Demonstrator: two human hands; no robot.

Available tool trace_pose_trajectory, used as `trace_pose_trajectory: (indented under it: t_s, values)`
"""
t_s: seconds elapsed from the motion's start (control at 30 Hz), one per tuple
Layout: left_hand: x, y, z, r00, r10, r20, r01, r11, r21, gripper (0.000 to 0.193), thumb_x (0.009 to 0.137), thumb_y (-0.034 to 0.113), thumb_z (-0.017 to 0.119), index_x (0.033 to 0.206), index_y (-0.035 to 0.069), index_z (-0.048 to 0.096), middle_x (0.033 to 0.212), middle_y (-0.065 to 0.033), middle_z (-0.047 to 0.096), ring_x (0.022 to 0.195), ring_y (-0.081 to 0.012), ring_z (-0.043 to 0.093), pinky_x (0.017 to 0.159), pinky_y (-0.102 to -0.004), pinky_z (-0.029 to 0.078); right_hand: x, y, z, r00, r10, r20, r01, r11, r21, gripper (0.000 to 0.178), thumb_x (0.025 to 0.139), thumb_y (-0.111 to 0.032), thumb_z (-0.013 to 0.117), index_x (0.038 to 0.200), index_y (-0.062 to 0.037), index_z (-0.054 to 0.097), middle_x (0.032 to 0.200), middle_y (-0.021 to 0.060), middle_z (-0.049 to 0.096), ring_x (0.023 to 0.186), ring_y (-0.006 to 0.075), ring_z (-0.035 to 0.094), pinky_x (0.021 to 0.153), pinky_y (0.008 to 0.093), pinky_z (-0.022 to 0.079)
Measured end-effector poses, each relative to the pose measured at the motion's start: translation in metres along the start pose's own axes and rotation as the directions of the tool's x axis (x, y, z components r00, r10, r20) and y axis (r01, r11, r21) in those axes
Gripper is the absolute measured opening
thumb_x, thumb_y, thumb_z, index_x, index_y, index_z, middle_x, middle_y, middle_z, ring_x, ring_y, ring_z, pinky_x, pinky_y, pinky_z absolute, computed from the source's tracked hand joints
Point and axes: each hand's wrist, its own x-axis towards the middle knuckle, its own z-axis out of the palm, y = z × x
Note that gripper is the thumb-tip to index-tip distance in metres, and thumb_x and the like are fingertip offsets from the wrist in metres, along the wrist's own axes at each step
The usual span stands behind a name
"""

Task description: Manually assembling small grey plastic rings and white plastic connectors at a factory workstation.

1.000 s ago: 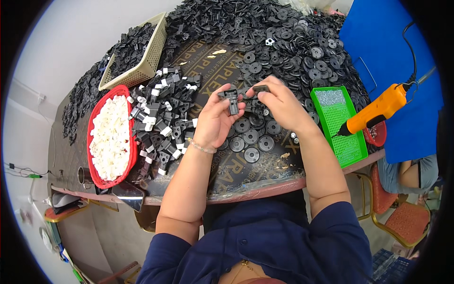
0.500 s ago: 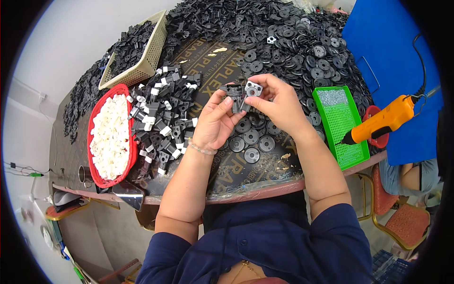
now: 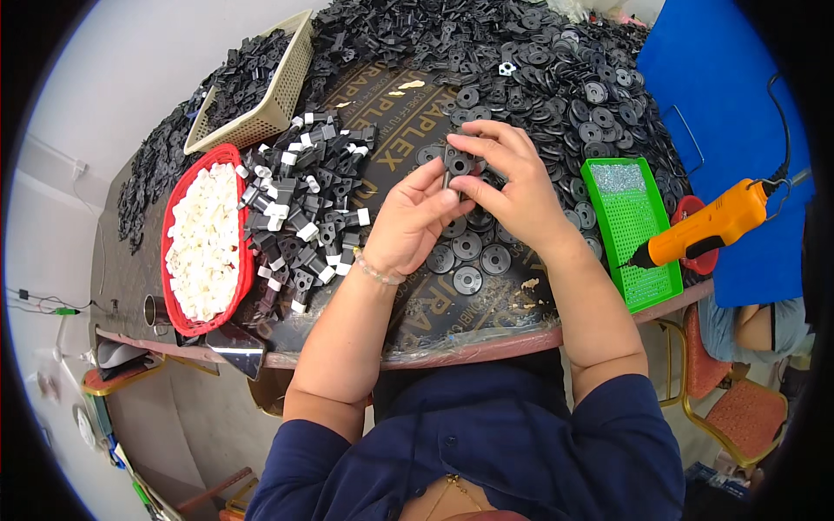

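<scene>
Heaped black plastic parts (image 3: 599, 94), an orange-and-black electric screwdriver (image 3: 708, 226) and a green rectangular plastic tray (image 3: 627, 211) at a dark, round-edged table (image 3: 130, 286) mark an assembly workshop.

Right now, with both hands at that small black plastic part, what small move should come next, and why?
Perhaps gently squeeze the small black plastic part: the right hand brackets it with thumb and fingertips, the left hand holds its other side, and the orange-and-black electric screwdriver is away from both.
</scene>
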Motion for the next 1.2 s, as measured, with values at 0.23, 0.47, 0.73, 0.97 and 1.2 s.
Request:
trace_pose_trajectory:
  t_s: [0.23, 0.47, 0.73, 0.97, 1.2]
  values:
    - [0.001, -0.013, -0.016, 0.987, 0.155, -0.032, -0.123, 0.879, 0.460, 0.033, 0.095, 0.000, 0.061, 0.126, -0.006, 0.055, 0.116, -0.0078, 0.065, 0.102, -0.0147, 0.066, 0.085, -0.0275, 0.054, 0.002, 0.015, -0.002, 0.981, 0.144, 0.129, -0.167, 0.967, 0.194, 0.027, 0.088, -0.014, 0.067, 0.111, 0.0003, 0.067, 0.117, 0.0130, 0.065, 0.111, 0.0233, 0.061, 0.095, 0.0356, 0.047]
    - [0.001, -0.009, -0.019, 0.979, 0.180, -0.091, -0.075, 0.744, 0.664, 0.021, 0.093, 0.003, 0.066, 0.111, -0.006, 0.060, 0.095, -0.0063, 0.070, 0.082, -0.0105, 0.067, 0.071, -0.0221, 0.054, 0.000, 0.011, 0.003, 0.954, 0.255, 0.159, -0.288, 0.924, 0.250, 0.025, 0.090, -0.017, 0.066, 0.105, 0.0028, 0.064, 0.103, 0.0101, 0.066, 0.097, 0.0178, 0.061, 0.087, 0.0315, 0.047]
    - [0.009, -0.005, -0.023, 0.947, 0.210, -0.244, -0.108, 0.922, 0.373, 0.013, 0.093, 0.007, 0.064, 0.105, 0.001, 0.065, 0.102, -0.0090, 0.072, 0.089, -0.0160, 0.069, 0.073, -0.0256, 0.050, 0.007, 0.025, -0.033, 0.893, 0.449, 0.023, -0.438, 0.857, 0.270, 0.025, 0.092, -0.018, 0.065, 0.111, -0.0013, 0.063, 0.098, 0.0052, 0.068, 0.089, 0.0133, 0.062, 0.078, 0.0289, 0.049]
    - [0.013, -0.003, -0.048, 0.940, 0.173, -0.293, -0.192, 0.981, -0.036, 0.019, 0.090, 0.003, 0.066, 0.108, 0.007, 0.062, 0.097, -0.0068, 0.069, 0.092, -0.0176, 0.066, 0.077, -0.0285, 0.050, -0.006, 0.038, -0.056, 0.833, 0.495, 0.248, -0.370, 0.830, -0.417, 0.011, 0.077, -0.007, 0.069, 0.085, 0.0004, 0.068, 0.078, 0.0154, 0.069, 0.075, 0.0295, 0.067, 0.071, 0.0372, 0.052]
    - [0.008, 0.004, -0.033, 0.937, 0.140, -0.321, -0.149, 0.989, -0.002, 0.022, 0.091, 0.003, 0.064, 0.110, 0.012, 0.055, 0.098, -0.0045, 0.067, 0.092, -0.0186, 0.065, 0.075, -0.0283, 0.051, -0.010, 0.037, -0.020, 0.840, 0.350, 0.414, -0.196, 0.908, -0.370, 0.019, 0.075, -0.008, 0.073, 0.093, -0.0005, 0.068, 0.082, 0.0151, 0.069, 0.085, 0.0330, 0.067, 0.078, 0.0411, 0.052]
